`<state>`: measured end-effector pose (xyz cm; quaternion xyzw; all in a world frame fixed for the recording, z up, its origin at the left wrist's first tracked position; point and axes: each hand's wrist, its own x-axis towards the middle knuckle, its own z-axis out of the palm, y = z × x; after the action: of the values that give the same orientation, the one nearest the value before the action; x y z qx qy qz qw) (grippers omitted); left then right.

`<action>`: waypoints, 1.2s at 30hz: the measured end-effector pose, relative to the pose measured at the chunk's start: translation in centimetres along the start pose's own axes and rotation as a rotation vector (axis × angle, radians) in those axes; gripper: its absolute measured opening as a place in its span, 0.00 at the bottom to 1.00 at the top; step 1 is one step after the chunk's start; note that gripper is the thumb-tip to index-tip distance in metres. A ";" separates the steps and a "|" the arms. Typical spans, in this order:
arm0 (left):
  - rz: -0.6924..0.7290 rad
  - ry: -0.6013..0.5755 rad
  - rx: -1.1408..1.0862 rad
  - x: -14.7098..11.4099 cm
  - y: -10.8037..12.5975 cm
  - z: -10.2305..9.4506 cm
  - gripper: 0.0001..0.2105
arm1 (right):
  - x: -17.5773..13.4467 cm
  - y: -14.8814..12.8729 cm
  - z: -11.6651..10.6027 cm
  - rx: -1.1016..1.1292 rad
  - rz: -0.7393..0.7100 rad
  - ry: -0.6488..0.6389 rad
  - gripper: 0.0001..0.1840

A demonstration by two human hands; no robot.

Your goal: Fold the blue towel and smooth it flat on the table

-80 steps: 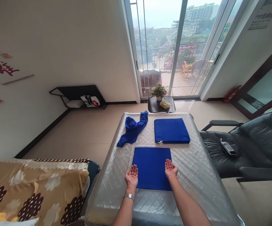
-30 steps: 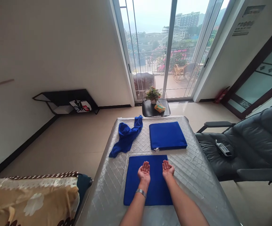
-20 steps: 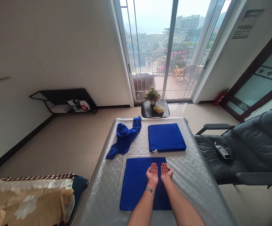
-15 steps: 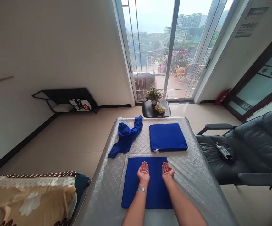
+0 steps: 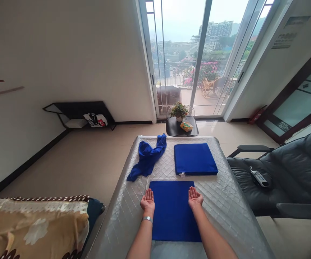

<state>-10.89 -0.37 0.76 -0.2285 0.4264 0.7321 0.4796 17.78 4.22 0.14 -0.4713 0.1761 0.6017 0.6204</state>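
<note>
Quilted silver cover (image 5: 225, 212): shiny, diamond-stitched, under all the blue fabric.
Far left of it: a crumpled blue cloth (image 5: 148, 158), twisted and bunched.
Far right of it: a neat blue stack (image 5: 195, 158), layered at its near edge, where a small white tag (image 5: 181, 175) pokes out.
Beyond the far edge: a black folding chair (image 5: 171, 130) bearing a potted plant (image 5: 179, 110) and a yellow packet (image 5: 187, 126), before a sliding glass door (image 5: 201, 54).
Right side: a dark padded armchair (image 5: 287, 172) stands close alongside, a pale handheld device (image 5: 259, 178) on its seat.
Left side: a brown floral bedspread (image 5: 36, 226).
Blue folded cloth (image 5: 174, 212): nearest the person, in front of the stack; flat, smooth, roughly rectangular, deep plain blue.
Left hand (image 5: 147, 201): palm up, fingers extended, at the cloth's left edge; a silver-coloured watch (image 5: 148, 218) on the wrist.
Right hand (image 5: 195, 198): palm up, fingers extended, over the right edge; contact unclear for both.
</note>
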 end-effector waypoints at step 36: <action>-0.086 -0.052 0.023 0.7 -5.1 5.3 0.19 | 4.0 1.1 2.4 -0.046 -0.061 0.100 0.21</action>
<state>-6.23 5.39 0.99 -0.2220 0.4122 0.7113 0.5242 16.80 8.29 -2.17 -0.5200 0.1785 0.5619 0.6181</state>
